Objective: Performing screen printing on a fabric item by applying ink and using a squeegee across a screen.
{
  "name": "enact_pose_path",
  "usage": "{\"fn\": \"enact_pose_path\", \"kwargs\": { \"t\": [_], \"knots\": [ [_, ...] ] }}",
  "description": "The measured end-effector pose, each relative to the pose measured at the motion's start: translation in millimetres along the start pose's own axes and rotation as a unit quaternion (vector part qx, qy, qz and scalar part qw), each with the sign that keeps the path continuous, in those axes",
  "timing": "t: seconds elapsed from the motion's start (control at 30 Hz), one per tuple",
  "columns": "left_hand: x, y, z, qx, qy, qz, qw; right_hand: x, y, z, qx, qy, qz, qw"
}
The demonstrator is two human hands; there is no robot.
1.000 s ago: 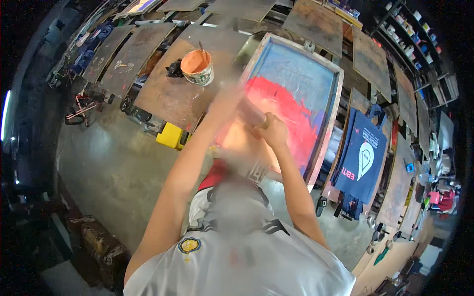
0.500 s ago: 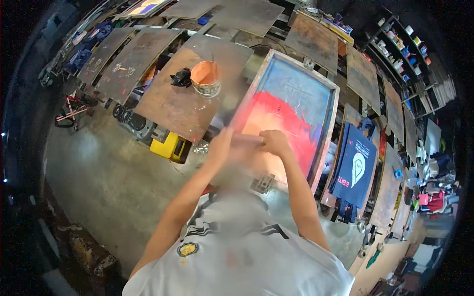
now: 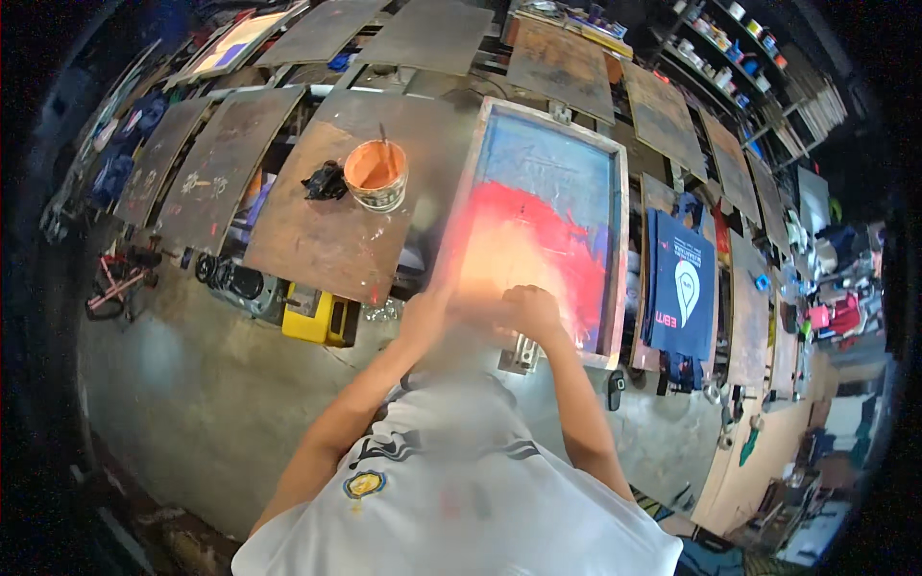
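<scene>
Both hands sit at the near end of the printing screen, a long wooden frame whose mesh is blue at the far end and covered with red ink in the middle and near part. The long axis of the frame runs straight away from the person, so the inked area lies in front of the hands, beyond the knuckles. The left hand is at the near left corner of the frame and the right hand is close beside it, nearer to the middle of the near edge; the 2 hands are almost level, neither clearly closer to the ink. The spot between them is blurred, so I cannot tell whether each grip is closed around a tool or only pressing on the frame. The screen lies on a brown desk with worn, stained boards. On this desk, to the left of the frame and well apart from the hands, stands an orange ink bucket with a stick in it, and just beside it a black rag. To the right of the frame a dark blue bag with a white print lies on the next board. More boards fan out around, and the floor is grey concrete.
</scene>
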State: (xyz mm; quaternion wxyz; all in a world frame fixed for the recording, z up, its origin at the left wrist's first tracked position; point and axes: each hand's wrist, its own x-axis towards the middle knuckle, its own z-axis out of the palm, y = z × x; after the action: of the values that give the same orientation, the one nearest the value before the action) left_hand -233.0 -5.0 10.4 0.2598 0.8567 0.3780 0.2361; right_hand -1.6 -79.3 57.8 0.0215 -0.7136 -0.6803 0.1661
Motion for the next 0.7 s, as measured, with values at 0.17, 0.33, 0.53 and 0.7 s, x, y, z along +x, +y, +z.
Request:
{"fn": "enact_pose_path", "kwargs": {
  "t": [0.17, 0.33, 0.53, 0.7],
  "knots": [
    [35, -16, 10, 0.037, -0.001, 0.035, 0.999, 25, 35, 8, 0.018, 0.050, -0.069, 0.996],
    [83, -23, 10, 0.031, 0.084, 0.052, 0.995, 59, 28, -6, -0.001, 0.148, -0.056, 0.987],
    [66, -31, 2, 0.037, 0.004, 0.073, 0.997, 37, 11, 33, -0.063, 0.220, 0.006, 0.973],
    [-10, -16, 4, 0.009, -0.031, 0.038, 0.999, -11, -18, 51, -0.072, 0.307, 0.005, 0.949]
  ]
}}
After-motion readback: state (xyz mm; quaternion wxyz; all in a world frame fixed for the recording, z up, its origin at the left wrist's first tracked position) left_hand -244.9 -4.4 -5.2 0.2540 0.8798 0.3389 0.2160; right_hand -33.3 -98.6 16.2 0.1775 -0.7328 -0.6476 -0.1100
